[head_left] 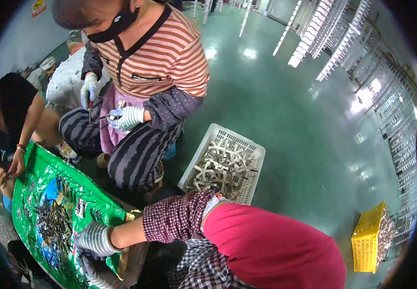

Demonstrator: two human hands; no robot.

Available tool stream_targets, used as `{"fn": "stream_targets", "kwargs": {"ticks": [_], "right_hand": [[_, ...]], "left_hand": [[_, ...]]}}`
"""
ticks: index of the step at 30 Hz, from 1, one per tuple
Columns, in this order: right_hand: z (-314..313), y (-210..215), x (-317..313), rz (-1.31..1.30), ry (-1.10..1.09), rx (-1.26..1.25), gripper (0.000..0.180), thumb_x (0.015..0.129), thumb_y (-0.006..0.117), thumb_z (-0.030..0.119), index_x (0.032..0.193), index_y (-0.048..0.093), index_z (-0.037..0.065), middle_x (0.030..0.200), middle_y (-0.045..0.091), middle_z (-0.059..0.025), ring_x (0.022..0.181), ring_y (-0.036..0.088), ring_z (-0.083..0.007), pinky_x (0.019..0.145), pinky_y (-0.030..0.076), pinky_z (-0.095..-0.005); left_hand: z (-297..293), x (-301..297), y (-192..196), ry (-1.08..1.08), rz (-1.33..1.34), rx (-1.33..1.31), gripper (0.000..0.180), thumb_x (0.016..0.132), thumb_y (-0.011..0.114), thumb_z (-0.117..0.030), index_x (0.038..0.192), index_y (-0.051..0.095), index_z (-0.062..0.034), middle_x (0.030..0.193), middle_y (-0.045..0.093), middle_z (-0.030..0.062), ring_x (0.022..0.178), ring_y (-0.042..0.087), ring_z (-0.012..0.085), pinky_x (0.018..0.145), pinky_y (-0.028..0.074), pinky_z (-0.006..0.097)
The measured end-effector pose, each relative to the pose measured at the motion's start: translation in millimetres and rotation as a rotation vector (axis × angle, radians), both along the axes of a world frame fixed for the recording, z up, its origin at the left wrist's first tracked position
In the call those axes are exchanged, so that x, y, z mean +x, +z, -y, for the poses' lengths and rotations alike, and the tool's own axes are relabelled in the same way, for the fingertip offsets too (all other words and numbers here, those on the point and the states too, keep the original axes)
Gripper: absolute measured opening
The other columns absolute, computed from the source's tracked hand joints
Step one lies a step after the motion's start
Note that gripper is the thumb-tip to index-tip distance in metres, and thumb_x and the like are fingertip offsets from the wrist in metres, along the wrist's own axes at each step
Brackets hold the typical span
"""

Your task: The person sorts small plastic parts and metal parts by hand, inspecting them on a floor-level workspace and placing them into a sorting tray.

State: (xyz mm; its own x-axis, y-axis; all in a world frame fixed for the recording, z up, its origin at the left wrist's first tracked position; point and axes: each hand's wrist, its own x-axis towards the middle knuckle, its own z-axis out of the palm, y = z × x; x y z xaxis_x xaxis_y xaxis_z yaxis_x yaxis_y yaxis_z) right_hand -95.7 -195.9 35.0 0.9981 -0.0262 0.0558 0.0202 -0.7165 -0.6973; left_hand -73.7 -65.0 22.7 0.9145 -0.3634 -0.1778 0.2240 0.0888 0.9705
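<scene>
My right hand (pixel 95 239), in a striped work glove with a dark palm, reaches in from the right over the near edge of a green plastic-covered worktop (pixel 107 204). Just below it is my left hand (pixel 100 273), in a dark grey glove. Both hands are close together with fingers curled inward; what they hold, if anything, is too small or hidden to make out. Beside them on the worktop lies a loose pile of thin dark strip-like pieces (pixel 54 219). Some blue sheet (pixel 49 190) shows under the pile.
Across from me a gloved person (pixel 155 72) holds a small tool and a pale piece. Another person's bare hands (pixel 11 173) work at the far left. A white crate (pixel 258 168) holds several pale branched pieces. A filled yellow crate (pixel 365 241) and hanging racks (pixel 333 38) stand right.
</scene>
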Motion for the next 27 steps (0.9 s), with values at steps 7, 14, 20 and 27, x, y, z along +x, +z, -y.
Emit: {"fn": "stream_targets", "kwargs": {"ticks": [7, 14, 20, 27], "right_hand": [[-8.2, -34.7, 18.6, 0.198, -0.092, -0.067, 0.025, 0.064, 0.068, 0.021, 0.082, 0.057, 0.007, 0.069, 0.060, -0.0117, 0.063, 0.061, -0.0304, 0.053, 0.048, -0.0388], [-22.0, -46.8, 39.5, 0.209, -0.173, -0.212, 0.015, 0.066, 0.062, 0.019, 0.075, 0.060, 0.007, 0.075, 0.061, -0.0092, 0.070, 0.061, -0.0275, 0.059, 0.048, -0.0385], [-1.5, -25.6, 5.7, 0.179, 0.024, -0.227, 0.020, 0.089, 0.044, 0.013, 0.101, 0.056, 0.003, 0.090, 0.061, -0.0171, 0.080, 0.060, -0.0317, 0.064, 0.047, -0.0417], [-7.2, -38.2, 6.8, 0.145, 0.001, -0.247, 0.019, 0.088, 0.046, 0.017, 0.097, 0.058, 0.005, 0.086, 0.063, -0.0165, 0.078, 0.061, -0.0309, 0.061, 0.047, -0.0419]], "left_hand": [[-19.8, 20.2, -34.5, -0.040, 0.071, 0.048, 0.044, 0.094, 0.036, -0.028, 0.121, 0.048, 0.0051, 0.117, 0.053, 0.0161, 0.107, 0.050, 0.0260, 0.096, 0.035, 0.036], [-46.7, 37.2, -47.9, -0.254, 0.562, 0.289, 0.038, 0.095, 0.039, -0.025, 0.118, 0.053, 0.0013, 0.109, 0.058, 0.0132, 0.095, 0.055, 0.0224, 0.084, 0.043, 0.031], [-15.4, 8.9, -28.6, -0.329, 0.231, -0.064, 0.044, 0.088, 0.045, -0.019, 0.125, 0.042, 0.0046, 0.121, 0.050, 0.0157, 0.102, 0.052, 0.0264, 0.087, 0.042, 0.038], [-44.3, 36.8, -65.6, -0.498, 0.521, -0.029, 0.042, 0.091, 0.037, -0.018, 0.124, 0.044, 0.0064, 0.113, 0.055, 0.0195, 0.095, 0.055, 0.0278, 0.081, 0.044, 0.037]]}}
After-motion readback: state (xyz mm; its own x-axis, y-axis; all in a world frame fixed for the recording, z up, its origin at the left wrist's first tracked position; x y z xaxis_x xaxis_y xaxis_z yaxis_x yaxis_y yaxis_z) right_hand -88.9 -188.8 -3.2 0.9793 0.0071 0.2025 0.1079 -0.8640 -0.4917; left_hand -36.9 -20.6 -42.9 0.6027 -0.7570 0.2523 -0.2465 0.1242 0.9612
